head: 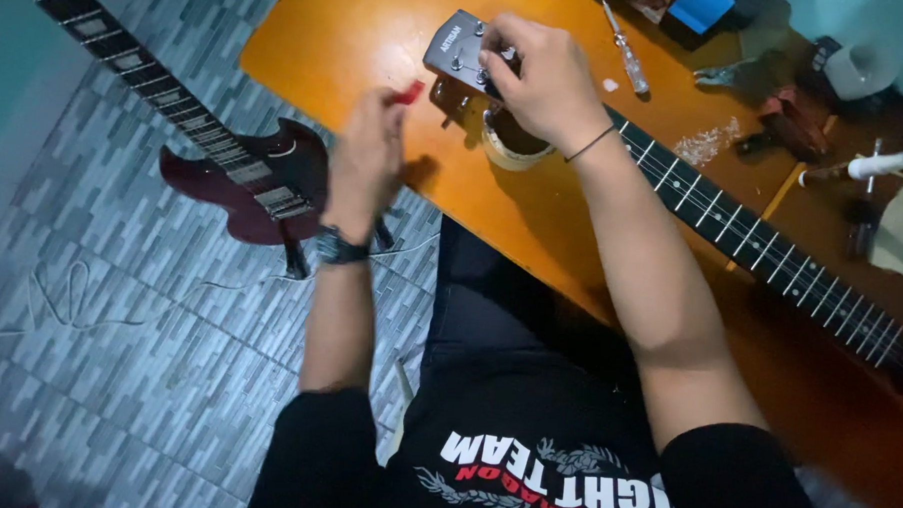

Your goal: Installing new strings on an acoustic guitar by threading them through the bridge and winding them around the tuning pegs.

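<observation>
— Guitar headstock (457,46), grey, lies at the far side of the orange table (329,39), and the neck (762,250) runs from it to the right and nearer, until the picture edge cuts it. What does each hand do?

— The right hand (543,82) rests on the headstock, fingers curled narrow around its edge and the tuning pegs. The left hand (367,161) is raised to the left of it, above the table edge, and pinches a small red thing (409,92) between the fingertips. This hand is blurred, so what the red thing is cannot be told.

— How will the headstock handle?

— It looks stiff and rather light, but the long neck behind it probably makes the whole piece unbalanced. The strings are thin and the pegs small, so likely a firm hold on the flat sides of the headstock is safest, not on the strings.

— What is hidden or unclear?

— The right hand covers most pegs. Under it sits a roll of tape (510,146), half hidden, seemingly as a support. The guitar body is out of view. Further right lie a screwdriver (626,52) and dark clutter, hard to make out. On the tiled floor at the left lies a dark red electric guitar (249,172).
</observation>
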